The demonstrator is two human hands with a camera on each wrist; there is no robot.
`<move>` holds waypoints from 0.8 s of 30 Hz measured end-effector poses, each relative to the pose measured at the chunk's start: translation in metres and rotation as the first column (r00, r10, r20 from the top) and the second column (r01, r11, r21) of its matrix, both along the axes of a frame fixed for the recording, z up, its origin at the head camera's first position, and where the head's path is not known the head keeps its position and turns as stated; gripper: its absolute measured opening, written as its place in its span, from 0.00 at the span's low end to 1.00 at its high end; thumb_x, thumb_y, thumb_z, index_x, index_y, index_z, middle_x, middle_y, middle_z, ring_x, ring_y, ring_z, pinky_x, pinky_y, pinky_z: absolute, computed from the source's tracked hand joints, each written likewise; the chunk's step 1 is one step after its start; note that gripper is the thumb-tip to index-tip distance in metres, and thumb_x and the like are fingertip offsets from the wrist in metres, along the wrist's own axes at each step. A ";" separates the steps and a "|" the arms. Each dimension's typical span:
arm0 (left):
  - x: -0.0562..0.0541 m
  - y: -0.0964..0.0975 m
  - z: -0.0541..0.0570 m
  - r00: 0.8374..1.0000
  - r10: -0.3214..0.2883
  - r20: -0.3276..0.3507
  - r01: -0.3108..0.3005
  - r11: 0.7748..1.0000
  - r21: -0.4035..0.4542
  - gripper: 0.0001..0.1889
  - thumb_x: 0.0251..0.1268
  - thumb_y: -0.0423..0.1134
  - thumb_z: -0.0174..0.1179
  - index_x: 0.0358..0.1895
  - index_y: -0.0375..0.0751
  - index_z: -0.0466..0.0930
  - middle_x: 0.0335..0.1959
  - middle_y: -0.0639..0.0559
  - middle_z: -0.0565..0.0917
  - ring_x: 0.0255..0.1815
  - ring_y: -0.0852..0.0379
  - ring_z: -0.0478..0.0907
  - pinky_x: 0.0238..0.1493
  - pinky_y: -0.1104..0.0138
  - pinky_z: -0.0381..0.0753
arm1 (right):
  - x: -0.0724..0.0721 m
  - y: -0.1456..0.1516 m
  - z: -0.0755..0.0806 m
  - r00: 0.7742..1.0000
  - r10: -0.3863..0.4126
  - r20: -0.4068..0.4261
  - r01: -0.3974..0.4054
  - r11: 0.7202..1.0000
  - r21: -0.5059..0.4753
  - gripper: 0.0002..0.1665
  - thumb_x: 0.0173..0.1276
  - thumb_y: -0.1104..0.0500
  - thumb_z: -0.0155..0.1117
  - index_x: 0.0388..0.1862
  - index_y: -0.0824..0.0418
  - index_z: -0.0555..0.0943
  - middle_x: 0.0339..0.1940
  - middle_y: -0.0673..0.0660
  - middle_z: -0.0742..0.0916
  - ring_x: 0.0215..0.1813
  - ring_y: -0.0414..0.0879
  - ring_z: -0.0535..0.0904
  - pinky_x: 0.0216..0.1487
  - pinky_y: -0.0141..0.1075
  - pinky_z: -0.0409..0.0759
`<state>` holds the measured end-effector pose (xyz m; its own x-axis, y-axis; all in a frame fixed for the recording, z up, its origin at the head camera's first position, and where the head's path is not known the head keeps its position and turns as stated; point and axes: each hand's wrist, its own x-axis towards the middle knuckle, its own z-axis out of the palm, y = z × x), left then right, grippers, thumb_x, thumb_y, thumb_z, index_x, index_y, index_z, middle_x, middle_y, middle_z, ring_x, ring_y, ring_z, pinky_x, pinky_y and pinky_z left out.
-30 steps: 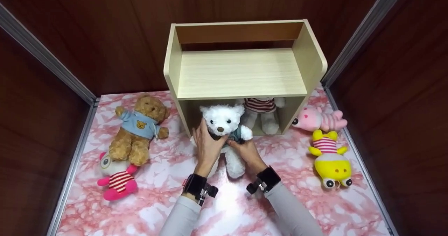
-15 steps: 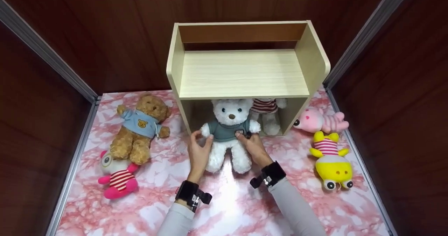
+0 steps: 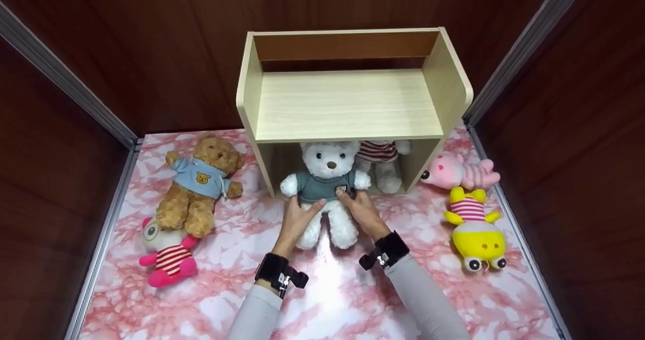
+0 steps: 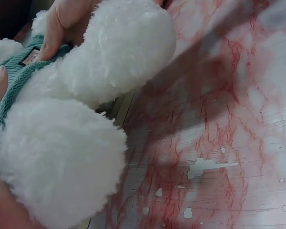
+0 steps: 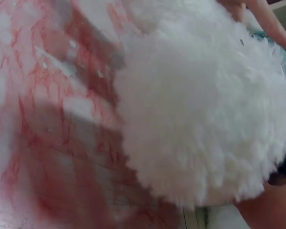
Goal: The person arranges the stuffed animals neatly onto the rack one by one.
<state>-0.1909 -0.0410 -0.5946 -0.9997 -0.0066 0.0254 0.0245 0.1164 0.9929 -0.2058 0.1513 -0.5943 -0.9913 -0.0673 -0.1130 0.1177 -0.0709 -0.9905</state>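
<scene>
White bear [image 3: 324,186], between left grip [image 3: 296,222] and right grip [image 3: 365,212], both clasping its sides

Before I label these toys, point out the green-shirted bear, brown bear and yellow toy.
Green-shirted bear [image 3: 320,186], head view: shirt front.
Brown bear [image 3: 196,187], head view: blue sweater.
Yellow toy [image 3: 476,242], head view: yellow face.

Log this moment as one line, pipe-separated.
left grip: on white bear | right grip: on same bear | white bear: facing outward at lower front of shelf unit | striped-shirt bear: inside unit, partly hidden
</scene>
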 end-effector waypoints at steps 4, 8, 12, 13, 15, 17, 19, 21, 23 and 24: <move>-0.002 0.001 -0.004 1.000 -0.007 0.025 0.008 0.999 -0.034 0.45 0.60 0.48 0.75 0.74 0.29 0.63 0.71 0.34 0.73 0.74 0.42 0.67 0.77 0.53 0.62 | 0.001 -0.002 0.000 0.999 0.030 -0.032 -0.029 0.999 0.037 0.14 0.76 0.55 0.66 0.51 0.64 0.81 0.41 0.52 0.83 0.47 0.43 0.77 0.54 0.34 0.76; -0.004 0.002 -0.007 1.000 0.003 0.001 -0.003 1.000 0.005 0.36 0.57 0.42 0.76 0.65 0.28 0.71 0.60 0.35 0.81 0.63 0.43 0.77 0.70 0.54 0.71 | 0.001 -0.001 0.000 0.995 0.070 -0.065 -0.063 0.992 0.105 0.09 0.76 0.57 0.67 0.40 0.62 0.82 0.28 0.47 0.77 0.35 0.41 0.73 0.39 0.31 0.74; -0.005 0.001 -0.009 0.998 0.055 -0.016 -0.055 0.998 0.006 0.35 0.57 0.37 0.76 0.66 0.27 0.71 0.60 0.35 0.81 0.64 0.42 0.76 0.71 0.56 0.69 | -0.002 0.006 0.000 0.984 0.142 -0.109 -0.120 0.974 0.190 0.13 0.76 0.53 0.67 0.44 0.63 0.82 0.30 0.51 0.80 0.37 0.44 0.77 0.41 0.34 0.77; -0.005 0.001 -0.009 0.998 0.067 -0.016 -0.067 0.998 0.002 0.36 0.58 0.36 0.75 0.66 0.26 0.70 0.61 0.34 0.80 0.65 0.42 0.75 0.73 0.56 0.68 | -0.003 0.009 -0.001 0.982 0.157 -0.108 -0.131 0.969 0.211 0.16 0.76 0.52 0.67 0.49 0.64 0.82 0.35 0.53 0.84 0.41 0.45 0.79 0.45 0.36 0.79; -0.006 -0.001 -0.010 0.995 0.095 -0.023 -0.095 0.995 -0.009 0.37 0.58 0.34 0.74 0.68 0.25 0.68 0.63 0.32 0.78 0.69 0.40 0.73 0.75 0.56 0.64 | -0.002 0.018 0.000 0.983 0.160 -0.094 -0.130 0.955 0.266 0.24 0.75 0.49 0.68 0.60 0.64 0.80 0.46 0.56 0.87 0.49 0.48 0.82 0.54 0.41 0.81; -0.009 -0.003 -0.010 0.992 0.121 -0.034 -0.121 0.993 -0.009 0.36 0.59 0.32 0.73 0.68 0.23 0.68 0.64 0.31 0.78 0.70 0.39 0.71 0.76 0.55 0.62 | -0.001 0.029 0.001 0.985 0.136 -0.108 -0.093 0.938 0.333 0.31 0.75 0.50 0.67 0.69 0.66 0.76 0.55 0.61 0.87 0.56 0.53 0.84 0.61 0.47 0.80; -0.011 -0.006 -0.010 0.988 0.148 -0.048 -0.149 0.989 -0.005 0.34 0.59 0.30 0.71 0.68 0.23 0.68 0.64 0.30 0.77 0.70 0.38 0.71 0.77 0.54 0.61 | -0.002 0.040 0.003 0.981 0.107 -0.163 -0.026 0.900 0.436 0.31 0.76 0.53 0.65 0.71 0.66 0.75 0.57 0.63 0.87 0.55 0.55 0.85 0.60 0.51 0.81; -0.014 -0.008 -0.009 0.984 0.169 -0.061 -0.169 0.986 0.001 0.33 0.59 0.29 0.70 0.67 0.23 0.68 0.64 0.30 0.77 0.71 0.37 0.70 0.77 0.54 0.61 | -0.006 0.049 0.006 0.951 0.112 -0.289 0.069 0.832 0.550 0.27 0.75 0.59 0.63 0.69 0.68 0.76 0.59 0.66 0.86 0.55 0.59 0.85 0.60 0.53 0.81; -0.017 -0.009 -0.008 0.983 0.177 -0.056 -0.177 0.984 0.005 0.33 0.61 0.29 0.70 0.68 0.23 0.68 0.65 0.30 0.76 0.71 0.38 0.69 0.77 0.55 0.60 | -0.013 0.055 0.008 0.893 0.152 -0.425 0.189 0.730 0.657 0.23 0.72 0.65 0.62 0.64 0.68 0.80 0.58 0.68 0.86 0.54 0.62 0.85 0.57 0.54 0.82; -0.018 -0.009 -0.008 0.983 0.177 -0.053 -0.177 0.984 0.002 0.33 0.61 0.30 0.69 0.69 0.24 0.68 0.65 0.30 0.76 0.72 0.38 0.69 0.77 0.55 0.60 | -0.016 0.058 0.008 0.858 0.180 -0.482 0.254 0.667 0.701 0.22 0.70 0.66 0.63 0.62 0.68 0.82 0.59 0.69 0.85 0.55 0.63 0.84 0.56 0.55 0.82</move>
<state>-0.2091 -0.0501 -0.6028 -0.9799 -0.1831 0.0787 0.0559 0.1264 0.9904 -0.2217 0.2091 -0.5863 -0.9179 -0.1411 0.3710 -0.3598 0.6905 -0.6276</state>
